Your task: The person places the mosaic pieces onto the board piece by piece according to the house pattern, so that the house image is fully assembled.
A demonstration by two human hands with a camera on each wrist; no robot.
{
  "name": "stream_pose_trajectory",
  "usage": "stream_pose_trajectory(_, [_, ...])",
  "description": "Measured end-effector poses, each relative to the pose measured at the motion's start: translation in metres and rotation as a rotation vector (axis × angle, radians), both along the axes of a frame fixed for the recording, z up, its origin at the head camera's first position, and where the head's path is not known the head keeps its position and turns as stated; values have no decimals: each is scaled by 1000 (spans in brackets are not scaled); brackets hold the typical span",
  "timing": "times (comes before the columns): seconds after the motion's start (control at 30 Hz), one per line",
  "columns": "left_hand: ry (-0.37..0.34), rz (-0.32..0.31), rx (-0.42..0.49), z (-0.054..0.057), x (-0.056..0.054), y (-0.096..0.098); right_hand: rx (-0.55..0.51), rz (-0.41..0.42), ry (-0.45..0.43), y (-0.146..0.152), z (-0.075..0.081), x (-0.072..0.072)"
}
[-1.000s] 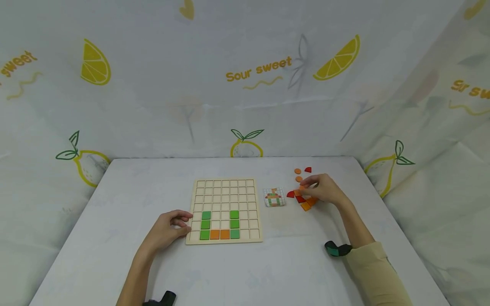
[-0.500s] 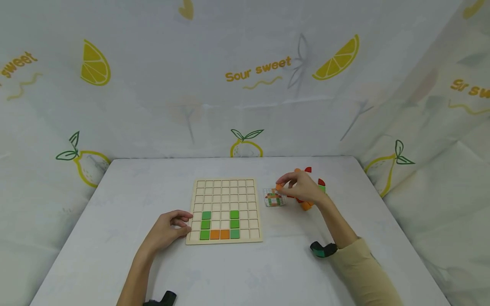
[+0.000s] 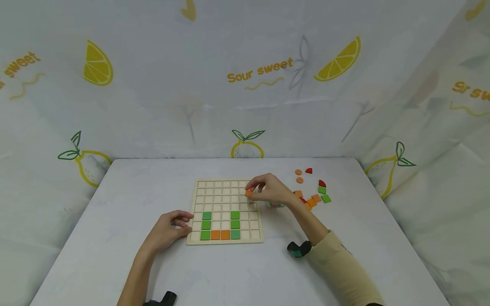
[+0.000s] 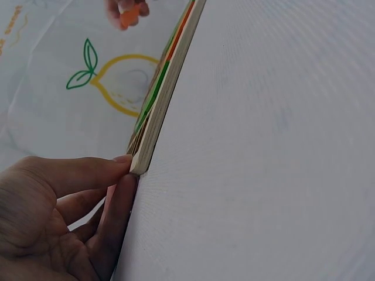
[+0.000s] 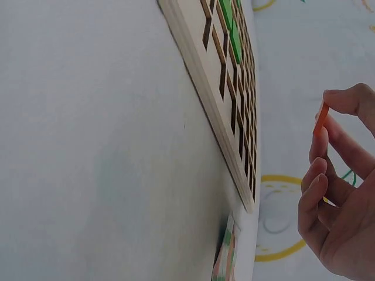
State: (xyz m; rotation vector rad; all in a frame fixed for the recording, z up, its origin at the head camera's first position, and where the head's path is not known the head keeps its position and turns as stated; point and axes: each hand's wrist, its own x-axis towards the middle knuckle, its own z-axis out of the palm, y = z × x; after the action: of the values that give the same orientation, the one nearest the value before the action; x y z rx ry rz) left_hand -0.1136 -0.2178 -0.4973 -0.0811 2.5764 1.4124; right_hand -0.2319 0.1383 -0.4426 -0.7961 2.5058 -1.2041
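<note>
A wooden grid board [image 3: 226, 243] lies on the table, with green tiles [image 3: 206, 225] in two columns and two orange tiles [image 3: 220, 235] between their lower ends. Fingertips of my left hand [image 3: 170, 226] rest against the board's left edge. In the left wrist view, the thumb and a finger [image 4: 123, 193] touch its corner. My right hand [image 3: 269, 189] pinches an orange square tile [image 3: 249, 192] over the board's upper right cells. The right wrist view shows this orange tile [image 5: 320, 118] edge-on between thumb and fingertip, raised above the board [image 5: 211, 111].
Right of the board, a small pattern card [image 3: 274, 205] is partly hidden by the right hand. Farther right lie loose orange squares [image 3: 311, 202], orange discs [image 3: 300, 180], red curved pieces [image 3: 322, 183] and green tiles [image 3: 326, 198]. A printed cloth [image 3: 172, 119] hangs behind the table.
My right hand has moved left from the loose pieces, past the card, to above the board, carrying an orange tile. My left hand has stayed at the board's edge.
</note>
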Motion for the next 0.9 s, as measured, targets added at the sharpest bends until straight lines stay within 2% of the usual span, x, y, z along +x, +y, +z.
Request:
stream_pose_trajectory(0.23, [-14,2,3,1,0,1,-30,83,-27,-38,-6,-4])
stream_pose_trajectory(0.5, [-10,4,4,0,2,1,-17,183,-65,-76,-10,-7])
stream_pose_trajectory(0.73, [-1,-11,11,1,2,-1,89,189,-83,-104,-15,-8])
stream_pose_trajectory(0.9, [10,-26,14,1,1,-3,198,176,-46,-119,-18,-8])
